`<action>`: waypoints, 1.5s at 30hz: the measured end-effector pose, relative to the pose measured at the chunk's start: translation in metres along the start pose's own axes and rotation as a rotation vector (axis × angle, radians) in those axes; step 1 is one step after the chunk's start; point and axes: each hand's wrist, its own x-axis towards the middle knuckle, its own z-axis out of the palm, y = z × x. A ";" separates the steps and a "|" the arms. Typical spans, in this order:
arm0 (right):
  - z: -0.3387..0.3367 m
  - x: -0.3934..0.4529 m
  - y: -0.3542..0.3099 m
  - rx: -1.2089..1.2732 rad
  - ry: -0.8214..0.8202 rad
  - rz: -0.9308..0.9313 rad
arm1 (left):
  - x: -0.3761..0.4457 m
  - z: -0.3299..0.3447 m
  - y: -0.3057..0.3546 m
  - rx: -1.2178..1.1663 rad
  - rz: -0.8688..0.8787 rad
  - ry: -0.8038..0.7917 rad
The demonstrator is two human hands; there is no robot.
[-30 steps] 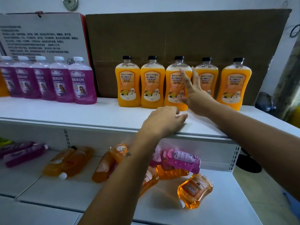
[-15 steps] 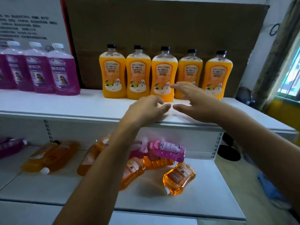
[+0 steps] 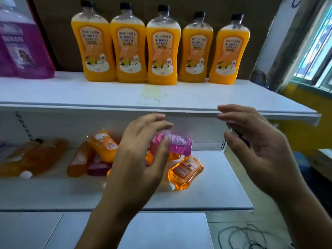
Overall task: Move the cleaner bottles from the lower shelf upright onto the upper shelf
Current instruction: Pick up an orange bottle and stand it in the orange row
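Five orange cleaner bottles (image 3: 163, 47) are seen standing upright in a row at the back of the upper shelf (image 3: 107, 94), with a purple bottle (image 3: 21, 49) upright at the far left. On the lower shelf (image 3: 215, 186), a pile of bottles is seen lying on its side: a pink bottle (image 3: 177, 143) on top, an orange bottle with a white cap (image 3: 186, 172) just beside it, and further orange bottles (image 3: 36, 157) to the left. The left hand (image 3: 142, 151) is held in front of the pile, fingers loosely spread and slightly curled; contact with the pink bottle cannot be told. The right hand (image 3: 258, 150) is held apart to the right, fingers spread, nothing gripped.
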 end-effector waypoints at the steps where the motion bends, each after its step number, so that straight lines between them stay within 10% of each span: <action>1: 0.007 -0.009 0.004 0.022 0.013 0.015 | -0.008 0.002 -0.007 0.012 -0.015 0.001; 16: 0.147 -0.089 0.073 0.074 -0.327 0.310 | -0.135 0.014 -0.120 -0.003 -0.712 -0.282; 33: 0.295 -0.019 0.119 -0.233 -0.842 0.136 | -0.109 0.030 -0.206 0.416 -0.715 -0.473; 45: 0.323 0.009 0.141 -0.470 -0.891 -0.001 | -0.101 0.067 -0.224 0.665 -0.689 -0.587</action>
